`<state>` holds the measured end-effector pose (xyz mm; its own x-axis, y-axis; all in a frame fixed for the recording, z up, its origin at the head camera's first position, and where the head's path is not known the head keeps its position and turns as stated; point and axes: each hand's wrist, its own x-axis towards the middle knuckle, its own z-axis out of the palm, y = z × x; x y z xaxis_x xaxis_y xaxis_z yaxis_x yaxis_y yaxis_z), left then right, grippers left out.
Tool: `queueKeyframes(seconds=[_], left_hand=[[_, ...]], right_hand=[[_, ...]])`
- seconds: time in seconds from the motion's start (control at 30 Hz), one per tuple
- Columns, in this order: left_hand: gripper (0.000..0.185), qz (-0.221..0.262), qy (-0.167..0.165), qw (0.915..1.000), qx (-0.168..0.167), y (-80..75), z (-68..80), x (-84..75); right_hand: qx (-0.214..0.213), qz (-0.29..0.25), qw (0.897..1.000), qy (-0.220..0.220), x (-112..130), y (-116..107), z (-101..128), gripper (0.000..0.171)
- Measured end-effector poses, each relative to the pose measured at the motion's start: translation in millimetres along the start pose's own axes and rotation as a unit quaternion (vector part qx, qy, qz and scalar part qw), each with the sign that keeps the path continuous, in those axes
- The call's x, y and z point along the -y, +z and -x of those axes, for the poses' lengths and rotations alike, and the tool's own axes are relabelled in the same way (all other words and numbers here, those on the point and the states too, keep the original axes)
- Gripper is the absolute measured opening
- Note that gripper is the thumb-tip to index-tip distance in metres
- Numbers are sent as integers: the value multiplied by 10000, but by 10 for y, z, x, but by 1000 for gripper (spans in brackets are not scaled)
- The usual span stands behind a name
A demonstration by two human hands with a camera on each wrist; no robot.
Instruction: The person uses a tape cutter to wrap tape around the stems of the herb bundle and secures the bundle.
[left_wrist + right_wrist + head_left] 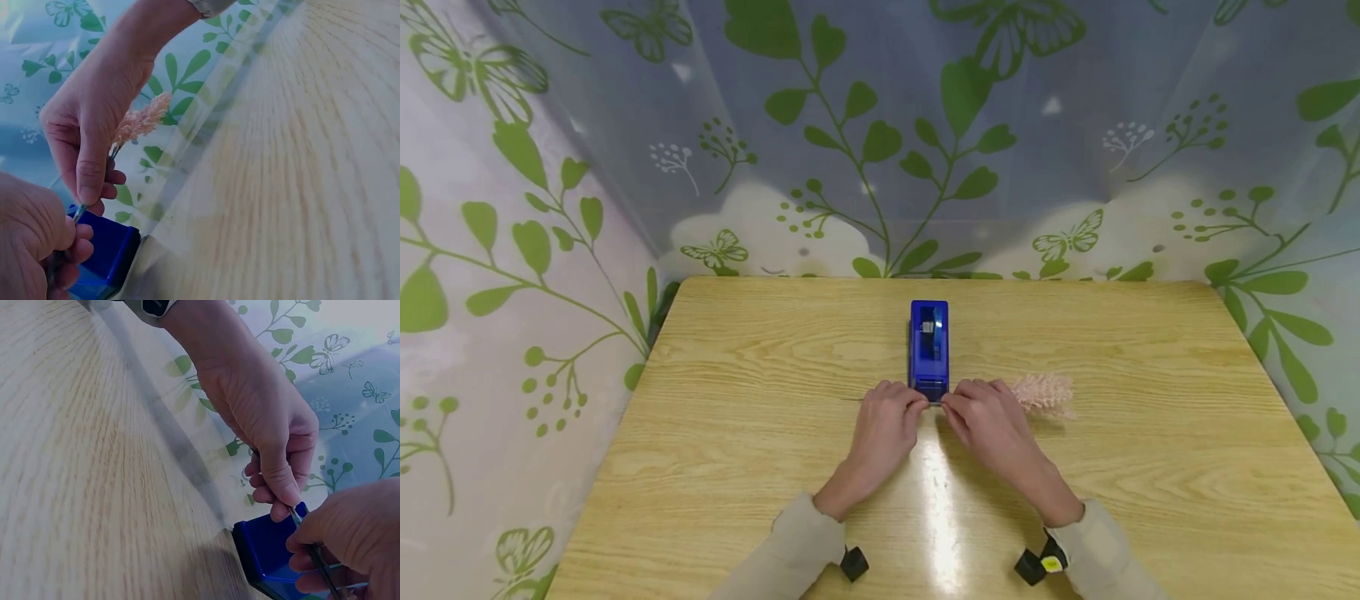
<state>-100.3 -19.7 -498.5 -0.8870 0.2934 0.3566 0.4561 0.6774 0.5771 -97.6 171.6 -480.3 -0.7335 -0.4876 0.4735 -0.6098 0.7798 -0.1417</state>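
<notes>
A blue box-like device (930,337) with a dark see-through top stands on the table, its near end between my hands. My left hand (883,421) pinches a thin stem (320,569) at that end's left corner, and a bare bit of stem sticks out beyond it. At the right corner my right hand (992,429) pinches the same stem. Out past my right hand lies the stem's fluffy pale pink plume (1043,394), like dried grass. The fingertips of both hands are close together, touching or nearly touching the device; the wrist views do not settle which.
The wood-grain table (737,450) extends around the device on all sides. Behind and beside it hangs a curtain (880,167) printed with green leaves and butterflies. Small black cubes (853,564) hang at both wrists below the pale sleeves.
</notes>
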Motion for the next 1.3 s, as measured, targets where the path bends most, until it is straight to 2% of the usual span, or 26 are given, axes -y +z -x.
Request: queueKeyframes(seconds=[0.23,0.37,0.5,0.87,1.17,1.3], left_hand=[[6,204,18,9995,-254,36,-7,15],[4,212,65,9991,-370,39,-11,16],[4,182,69,9990,-401,34,-17,19],[6,440,90,9973,-583,23,-26,26],[11,267,64,9991,-320,-3,-26,15],[10,323,62,9989,-323,-10,-34,26]], right_hand=[[531,28,9977,427,69,-35,-3,4],[655,30,9964,544,75,-34,-2,4],[510,-42,9970,583,73,-33,-14,1],[-34,-300,9981,537,23,-1,-10,8],[-283,-163,9985,438,3,19,-5,13],[-369,-203,9984,390,2,21,-11,12]])
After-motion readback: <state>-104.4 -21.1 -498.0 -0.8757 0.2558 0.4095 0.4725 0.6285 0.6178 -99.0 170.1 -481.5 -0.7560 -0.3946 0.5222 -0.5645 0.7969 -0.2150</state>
